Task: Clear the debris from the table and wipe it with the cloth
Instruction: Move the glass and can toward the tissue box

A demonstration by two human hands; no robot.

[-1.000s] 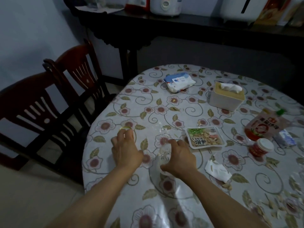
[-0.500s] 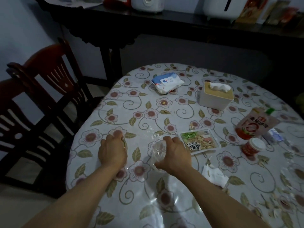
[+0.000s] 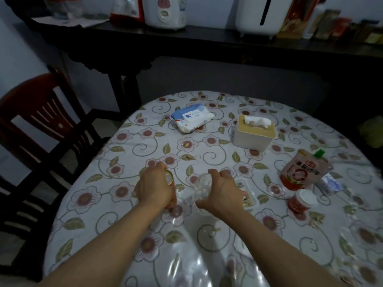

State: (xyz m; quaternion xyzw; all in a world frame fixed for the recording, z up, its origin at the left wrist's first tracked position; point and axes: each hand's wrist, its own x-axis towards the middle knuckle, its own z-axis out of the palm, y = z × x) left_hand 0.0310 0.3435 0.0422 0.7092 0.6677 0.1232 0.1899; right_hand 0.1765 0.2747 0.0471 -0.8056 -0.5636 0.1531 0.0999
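Here, some things are hard to see. The left hand (image 3: 154,186) is closed around a small thing with a round gold rim (image 3: 169,177) and a bit of orange-red under it; the hand hides most of it, so I cannot tell what it is. The right hand (image 3: 222,191) grips a clear crinkly plastic wrapper (image 3: 200,188), which is see-through and blurry. Behind that hand lies a flat snack tray (image 3: 247,193), and the hand covers half of it. I cannot see any cloth for wiping. Small bits of debris (image 3: 316,219) lie at the right side of the table, blurry, like shells or seeds. At the bottom there is a bright shine on the table cover, and it washes out the flowers.

The table (image 3: 128,204) is round, with a shiny cover of pink flowers and green leaves. A pack of wet wipes (image 3: 191,118) lies at the far side, and a tissue box (image 3: 253,132) stands near it to the right. A red sauce pouch (image 3: 301,171) with a green cap leans at the right, just beside a small blue-white packet (image 3: 331,182). A little red cup (image 3: 302,201) with a white lid stands in front of them.

The room is dim. A dark wooden chair (image 3: 41,125) stands at the left. A long dark side table (image 3: 186,41) stands by the wall, with white machines and packets on it, cut off at the top.
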